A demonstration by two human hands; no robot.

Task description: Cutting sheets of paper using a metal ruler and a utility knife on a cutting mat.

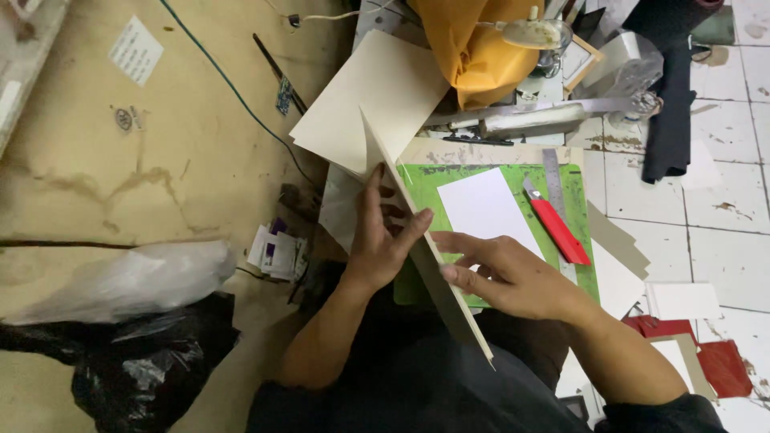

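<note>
L hand is gripping the card, a big cream folded sheet, w/ fingers spread flat on its left face and thumb hooking over the fold edge. R hand is pressing on the card's other side, fingers pinching the raised flap near its lower edge. So both hands are grasping the card, which is standing tilted between them, its top fanning out well above the L hand and its bottom corner pointing down toward the person's lap.

Under the R hand a green mat is lying on the counter, w/ a white sheet on it just above the R fingers. Right of that hand, near, a red knife is lying beside a steel ruler. Far left of the L hand, plastic bags are sitting on the floor.
</note>
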